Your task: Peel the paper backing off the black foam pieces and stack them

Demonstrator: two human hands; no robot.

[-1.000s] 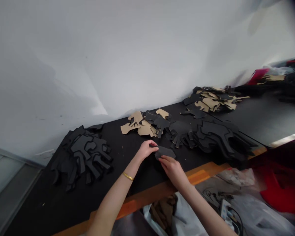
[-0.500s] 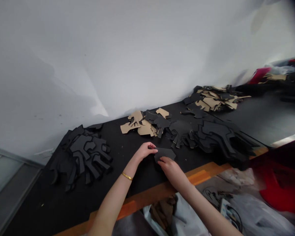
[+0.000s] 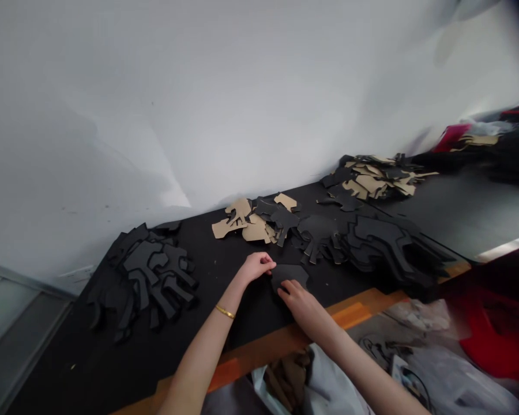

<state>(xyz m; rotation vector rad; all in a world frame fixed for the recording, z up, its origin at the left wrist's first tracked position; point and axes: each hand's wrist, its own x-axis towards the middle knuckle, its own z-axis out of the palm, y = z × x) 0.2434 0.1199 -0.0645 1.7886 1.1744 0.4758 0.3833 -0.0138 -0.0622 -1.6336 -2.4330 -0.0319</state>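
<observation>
Flat dark piece (image 3: 289,275) at the near middle of the black table (image 3: 242,308). Left hand (image 3: 258,266) pinches its left corner, thumb and forefinger together. Right hand (image 3: 300,301) has bent fingers over its near edge; cannot tell if gripping. Dark cut-outs (image 3: 143,262) piled left, tan pieces (image 3: 256,228) just beyond, mixed heap (image 3: 374,177) far right.
</observation>
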